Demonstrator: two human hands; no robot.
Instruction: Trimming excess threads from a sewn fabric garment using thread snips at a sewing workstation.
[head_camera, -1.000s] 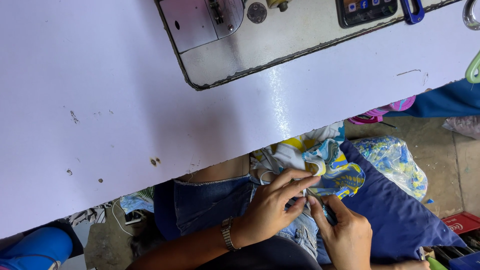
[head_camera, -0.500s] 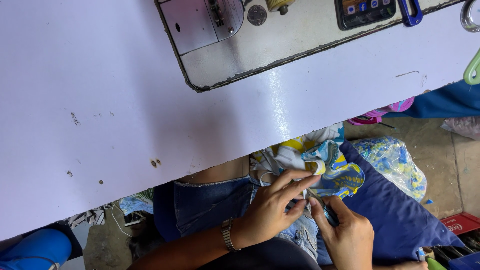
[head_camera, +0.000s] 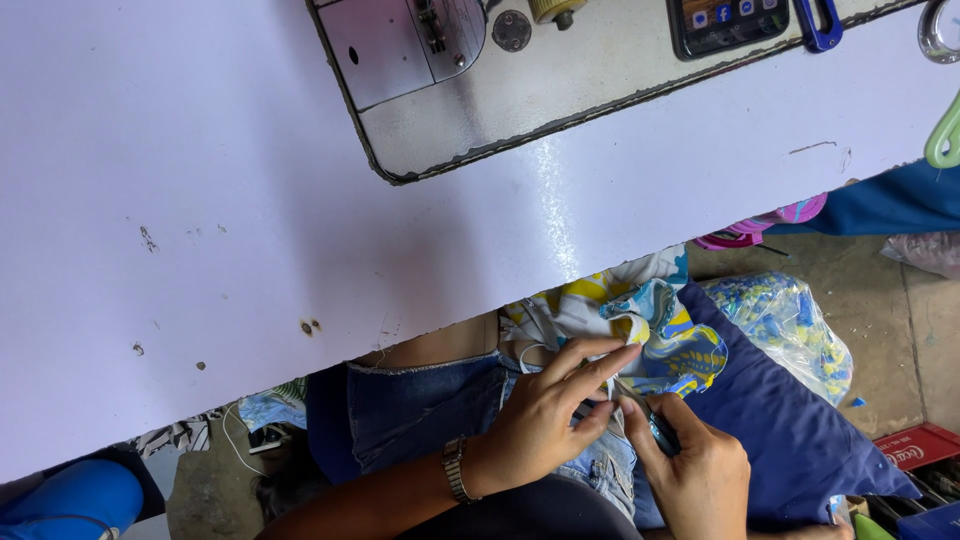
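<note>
Cloth: patterned fabric (head_camera: 640, 320), soft, light and floppy, bunched in the lap below the table (head_camera: 200, 250) edge; best pinched at an edge.
Left hand (head_camera: 545, 420): fingers pinching the fabric.
Right hand (head_camera: 695, 470): curled around a small tool (head_camera: 660, 432), possibly a thread snip.

phone screen (head_camera: 727, 22): far above the hands' grip, at the top edge on the grey machine bed; dark rectangle, lit, small coloured icons in blue, red and white.
plastic bag (head_camera: 785, 330): just right of and slightly above the grip, on the floor; clear, crumpled, filled with blue and yellow bits.
red crate (head_camera: 918, 452): well right of the grip, low; red side with white lettering.
</note>
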